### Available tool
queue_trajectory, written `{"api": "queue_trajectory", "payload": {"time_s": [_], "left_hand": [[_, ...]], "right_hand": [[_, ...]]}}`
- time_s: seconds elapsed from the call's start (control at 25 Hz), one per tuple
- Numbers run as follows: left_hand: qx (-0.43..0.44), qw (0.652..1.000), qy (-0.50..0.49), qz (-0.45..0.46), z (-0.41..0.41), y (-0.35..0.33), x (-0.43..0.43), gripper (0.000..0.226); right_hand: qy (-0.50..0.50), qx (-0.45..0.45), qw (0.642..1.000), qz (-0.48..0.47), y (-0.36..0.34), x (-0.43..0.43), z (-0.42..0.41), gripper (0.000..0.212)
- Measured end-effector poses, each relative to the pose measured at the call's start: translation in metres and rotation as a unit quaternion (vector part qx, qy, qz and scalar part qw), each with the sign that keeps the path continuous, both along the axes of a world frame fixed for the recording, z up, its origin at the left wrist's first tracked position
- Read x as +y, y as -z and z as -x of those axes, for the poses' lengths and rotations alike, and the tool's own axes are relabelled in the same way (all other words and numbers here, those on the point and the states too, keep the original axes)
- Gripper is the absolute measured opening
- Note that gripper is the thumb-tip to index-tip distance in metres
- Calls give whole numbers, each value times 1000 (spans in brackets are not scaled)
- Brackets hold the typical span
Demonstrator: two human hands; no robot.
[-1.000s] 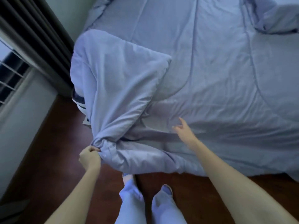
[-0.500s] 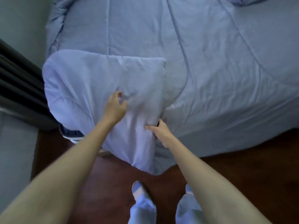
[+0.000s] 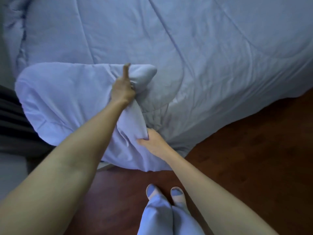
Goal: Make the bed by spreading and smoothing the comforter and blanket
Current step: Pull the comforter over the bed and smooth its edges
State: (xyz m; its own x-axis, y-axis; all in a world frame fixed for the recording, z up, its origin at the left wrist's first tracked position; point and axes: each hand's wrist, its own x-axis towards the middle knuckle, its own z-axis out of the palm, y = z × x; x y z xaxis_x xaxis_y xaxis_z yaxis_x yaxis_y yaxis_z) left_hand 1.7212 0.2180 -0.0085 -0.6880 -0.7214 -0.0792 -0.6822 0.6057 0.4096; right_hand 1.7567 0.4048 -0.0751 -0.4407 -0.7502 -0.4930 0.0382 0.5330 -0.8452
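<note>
A pale blue quilted comforter (image 3: 194, 41) covers the bed and fills the upper view. Its near left corner (image 3: 67, 99) is folded back over itself into a thick flap. My left hand (image 3: 122, 89) is closed on a bunch of the flap near its far tip, with one finger sticking up. My right hand (image 3: 152, 141) grips the flap's lower edge from underneath, at the bed's near corner. No separate blanket shows.
Dark wooden floor (image 3: 254, 150) runs along the bed's near side, where my feet (image 3: 165, 195) in pale blue trousers stand. A dark curtain (image 3: 11, 119) hangs at the left, close to the bed's corner.
My left hand let go of the hanging corner, came up onto the flap and moved to its far tip. My right hand moved from the flat comforter to the flap's lower edge.
</note>
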Motion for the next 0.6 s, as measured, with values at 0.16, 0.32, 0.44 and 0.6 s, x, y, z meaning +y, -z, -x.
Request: {"api": "queue_trajectory", "payload": {"time_s": [0.16, 0.32, 0.44, 0.6], "left_hand": [[150, 961, -227, 55, -118, -47, -35, 58], [215, 822, -518, 98, -275, -46, -28, 42], [181, 719, -665, 92, -396, -9, 12, 41], [115, 690, -715, -22, -509, 52, 99, 29]], "right_hand": [[-147, 75, 984, -63, -7, 5, -24, 47], [-274, 174, 945, -36, -3, -11, -82, 54], [-376, 202, 904, -37, 6, -14, -132, 53], [-508, 208, 828, -115, 43, 1, -185, 62]]}}
